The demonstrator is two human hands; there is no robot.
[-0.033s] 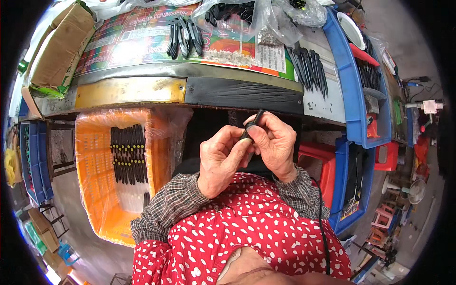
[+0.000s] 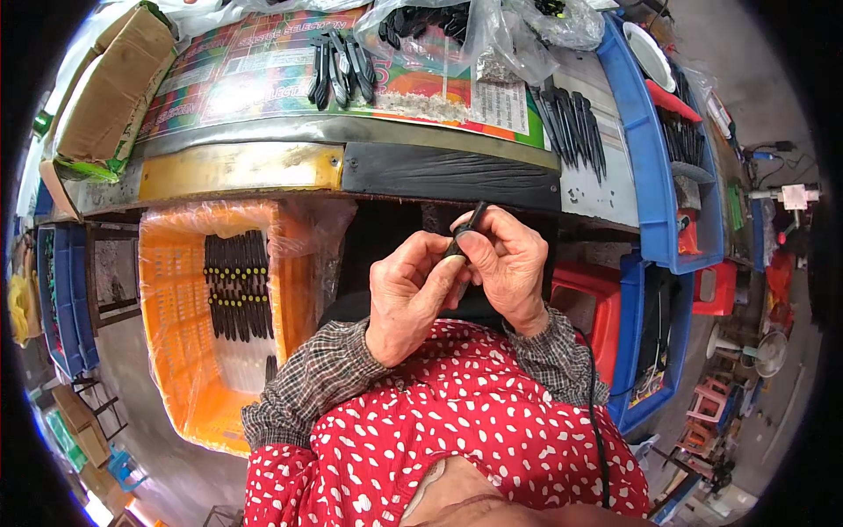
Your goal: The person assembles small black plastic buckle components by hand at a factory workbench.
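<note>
Between both hands' fingers (image 2: 479, 250), a black handle (image 2: 465, 230).

Beyond the grip runs a workbench with a worn metal edge (image 2: 263, 132), topped by a glossy printed sheet (image 2: 255, 66). Left of the grip, an orange plastic crate lined with clear film (image 2: 171, 351). Right, stacked blue plastic trays (image 2: 654, 176), grey concrete floor (image 2: 746, 290).

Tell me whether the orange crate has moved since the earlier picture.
No. The orange crate sits in the same spot under the yellow table edge, left of the hands.
</note>
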